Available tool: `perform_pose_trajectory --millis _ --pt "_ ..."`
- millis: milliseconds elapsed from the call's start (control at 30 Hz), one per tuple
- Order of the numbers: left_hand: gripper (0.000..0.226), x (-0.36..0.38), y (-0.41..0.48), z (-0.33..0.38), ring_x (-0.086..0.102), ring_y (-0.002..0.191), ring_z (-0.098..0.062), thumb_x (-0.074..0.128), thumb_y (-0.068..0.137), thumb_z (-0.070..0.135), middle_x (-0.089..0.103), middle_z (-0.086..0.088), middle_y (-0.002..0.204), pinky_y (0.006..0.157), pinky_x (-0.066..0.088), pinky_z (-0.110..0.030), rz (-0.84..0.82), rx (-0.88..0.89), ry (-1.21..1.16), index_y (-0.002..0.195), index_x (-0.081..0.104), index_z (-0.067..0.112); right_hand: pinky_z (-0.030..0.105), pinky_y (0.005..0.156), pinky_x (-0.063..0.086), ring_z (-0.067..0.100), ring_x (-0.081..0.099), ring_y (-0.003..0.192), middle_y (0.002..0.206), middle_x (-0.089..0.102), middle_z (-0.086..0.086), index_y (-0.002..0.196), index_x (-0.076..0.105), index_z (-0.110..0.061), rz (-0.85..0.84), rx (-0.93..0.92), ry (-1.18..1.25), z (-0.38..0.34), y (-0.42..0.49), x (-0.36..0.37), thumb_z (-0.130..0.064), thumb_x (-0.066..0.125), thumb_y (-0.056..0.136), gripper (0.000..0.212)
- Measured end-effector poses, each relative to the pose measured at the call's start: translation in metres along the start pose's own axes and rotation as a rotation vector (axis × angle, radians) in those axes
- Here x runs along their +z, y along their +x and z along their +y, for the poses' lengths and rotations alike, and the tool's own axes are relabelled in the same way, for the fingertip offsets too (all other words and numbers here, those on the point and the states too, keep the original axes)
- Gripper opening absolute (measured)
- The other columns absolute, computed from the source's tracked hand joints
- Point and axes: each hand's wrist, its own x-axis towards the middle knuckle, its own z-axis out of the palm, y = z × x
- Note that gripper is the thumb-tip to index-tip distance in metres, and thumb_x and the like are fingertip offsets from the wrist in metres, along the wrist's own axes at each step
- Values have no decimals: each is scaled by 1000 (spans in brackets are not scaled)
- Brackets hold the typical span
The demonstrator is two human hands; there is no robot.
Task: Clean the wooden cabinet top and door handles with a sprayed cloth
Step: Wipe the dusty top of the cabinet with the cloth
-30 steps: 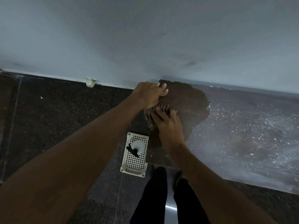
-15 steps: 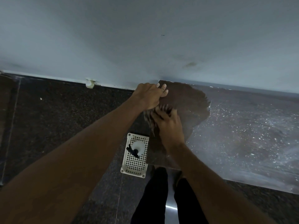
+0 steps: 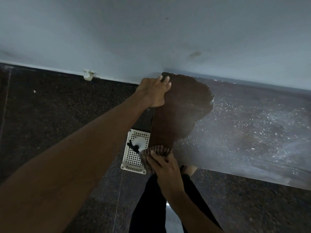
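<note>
On dusty cabinet top (image 3: 244,132), dark wiped patch (image 3: 181,106)

A white perforated basket (image 3: 134,158) is sitting on the dark speckled floor (image 3: 58,106) at centre frame; a pale wall (image 3: 151,31) is filling the upper frame.

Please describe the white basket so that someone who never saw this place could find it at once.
Start at the wooden cabinet top against the pale wall; its left end is wiped dark. Below that end, on the dark speckled floor, sits the white basket, close to the striped cloth. It alone has grid-patterned holes, and it holds a white spray bottle with a black trigger.
</note>
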Motion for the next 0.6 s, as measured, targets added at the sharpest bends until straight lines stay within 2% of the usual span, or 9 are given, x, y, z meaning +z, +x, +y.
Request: perform_pose_trajectory --millis 100,200,233,300,400,467,533,600 --pt "77 11 -3 7 5 155 -28 43 100 46 -2 -7 168 107 40 -51 31 0 5 160 9 12 38 88 53 31 60 99 132 62 -6 122 69 -23 -45 -19 24 6 -2 2 -6 60 74 53" --pt "99 25 -6 17 -5 155 -31 50 93 60 -12 -13 167 120 25 -54 30 -17 -61 159 0 5 42 91 48 31 57 110 141 56 -4 130 61 -21 -100 -45 18 18 17 4 -13 41 90 46" --pt "105 29 -6 20 -7 154 -32 51 91 64 -15 -15 166 121 22 -54 32 -28 -74 159 -3 4 44 92 48 33 57 113 141 56 -2 131 61 -19 -85 -24 10 22 29 0 -14 46 92 41" --pt "115 34 -7 26 -10 154 -34 53 87 71 -20 -17 164 122 19 -54 34 -40 -94 157 -7 2 45 89 52 37 59 108 132 63 3 123 68 -15 3 38 -14 25 59 -19 -15 66 84 39" --pt "122 36 -6 29 -11 154 -35 51 84 77 -21 -19 164 121 20 -54 39 -39 -109 157 -9 0 43 83 55 40 60 101 121 68 8 110 74 -11 148 29 -29 19 93 -55 -11 58 75 39" --pt "122 36 -5 27 -11 154 -35 51 83 78 -22 -18 164 121 22 -55 40 -33 -116 157 -9 0 45 84 55 43 60 102 122 68 9 111 74 -10 158 18 -49 18 94 -57 -10 55 75 41" --pt "123 38 -5 26 -12 154 -34 51 83 78 -23 -18 164 120 22 -56 33 -35 -122 157 -10 1 44 85 54 41 59 103 123 68 6 114 73 -12 127 44 -63 19 81 -43 -11 65 76 38" --pt "119 39 -4 27 -12 154 -34 48 85 77 -23 -17 164 121 21 -56 39 -39 -117 157 -10 1 43 92 50 36 59 108 127 66 1 118 72 -18 48 15 -48 19 56 -20 -15 75 78 40"
